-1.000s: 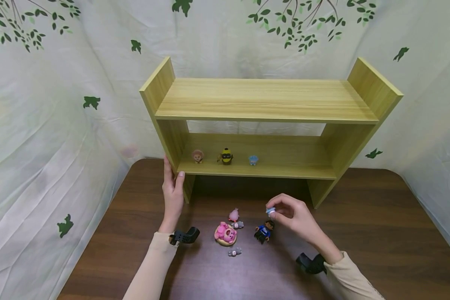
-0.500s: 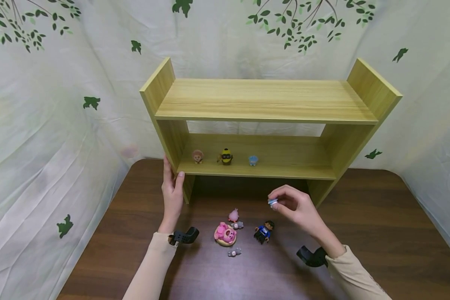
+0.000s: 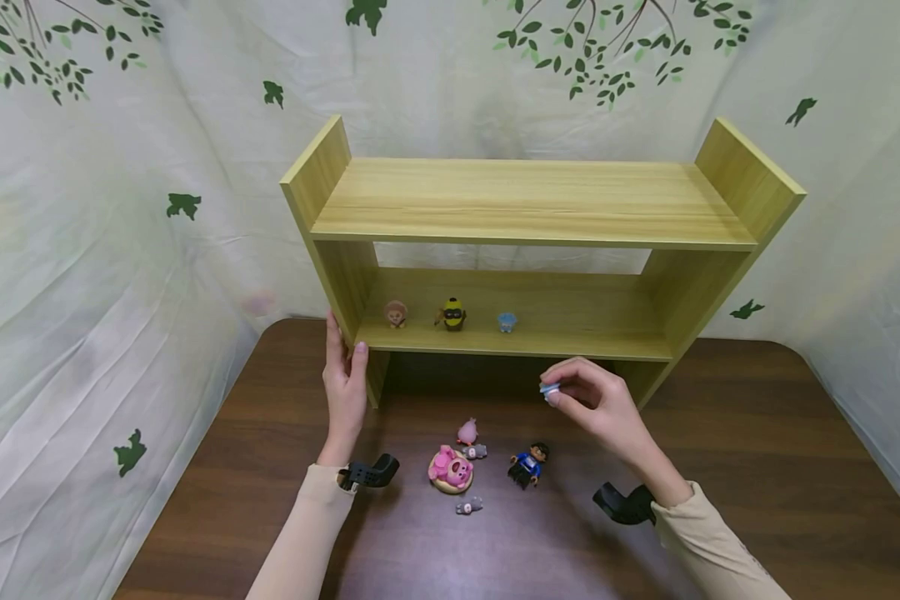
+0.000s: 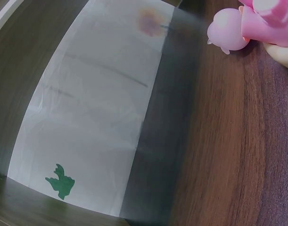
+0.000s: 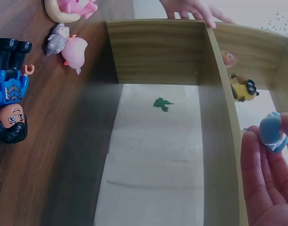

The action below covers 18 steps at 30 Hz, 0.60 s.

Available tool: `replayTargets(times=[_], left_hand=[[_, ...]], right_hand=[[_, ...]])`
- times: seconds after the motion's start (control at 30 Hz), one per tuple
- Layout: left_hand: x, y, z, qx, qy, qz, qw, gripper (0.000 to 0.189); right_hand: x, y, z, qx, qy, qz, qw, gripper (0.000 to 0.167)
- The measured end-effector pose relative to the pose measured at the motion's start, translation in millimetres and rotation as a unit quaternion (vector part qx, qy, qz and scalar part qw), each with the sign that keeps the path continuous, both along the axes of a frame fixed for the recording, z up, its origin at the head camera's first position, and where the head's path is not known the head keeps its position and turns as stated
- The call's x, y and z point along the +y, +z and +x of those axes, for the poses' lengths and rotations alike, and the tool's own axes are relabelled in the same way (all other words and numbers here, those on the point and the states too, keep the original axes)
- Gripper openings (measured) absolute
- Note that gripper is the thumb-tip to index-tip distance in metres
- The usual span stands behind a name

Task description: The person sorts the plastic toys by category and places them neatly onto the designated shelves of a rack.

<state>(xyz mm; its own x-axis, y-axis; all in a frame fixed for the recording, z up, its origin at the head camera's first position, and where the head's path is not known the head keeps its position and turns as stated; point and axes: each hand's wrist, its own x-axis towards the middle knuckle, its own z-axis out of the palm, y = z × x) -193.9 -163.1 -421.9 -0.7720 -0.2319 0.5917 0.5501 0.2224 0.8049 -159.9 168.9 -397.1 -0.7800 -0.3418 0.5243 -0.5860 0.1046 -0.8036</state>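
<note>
My right hand (image 3: 596, 404) pinches a small light-blue figurine (image 5: 272, 132) between thumb and fingers, just below the front edge of the wooden shelf's middle board (image 3: 592, 343). At the shelf's left side panel (image 3: 337, 279), my left hand (image 3: 345, 387) rests with its fingers straight along the outside and the thumb at the front. On the middle board stand a brown-haired figurine (image 3: 396, 313), a yellow and black minion figurine (image 3: 452, 315) and a small blue figurine (image 3: 506, 322), spaced in a row. The left hand itself does not show in the left wrist view.
On the dark wooden table (image 3: 270, 500) before the shelf lie a pink bear figurine on a round base (image 3: 451, 469), a pink pig-like figurine (image 3: 467, 432), two grey figurines, one of them (image 3: 469, 506) nearer me, and a blue-shirted toy man (image 3: 528, 464).
My right hand has risen from beside the toy man toward the middle board, carrying the light-blue figurine up with it. The left hand stays in place on the side panel.
</note>
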Motion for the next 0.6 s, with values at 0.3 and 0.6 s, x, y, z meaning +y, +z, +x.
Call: replayTargets(times=[0.3, 0.6], left_hand=[[0.7, 0.9, 0.1, -0.003, 0.000, 0.000, 1.0000, 0.059], [3.3, 1.4, 1.1, 0.007, 0.009, 0.000, 0.9999, 0.059]], right_hand=[[-1.4, 6.4, -4.5, 0.003, -0.017, -0.009, 0.9998, 0.021], [-6.8, 15.7, -14.7, 0.005, -0.039, -0.026, 0.9989, 0.017]])
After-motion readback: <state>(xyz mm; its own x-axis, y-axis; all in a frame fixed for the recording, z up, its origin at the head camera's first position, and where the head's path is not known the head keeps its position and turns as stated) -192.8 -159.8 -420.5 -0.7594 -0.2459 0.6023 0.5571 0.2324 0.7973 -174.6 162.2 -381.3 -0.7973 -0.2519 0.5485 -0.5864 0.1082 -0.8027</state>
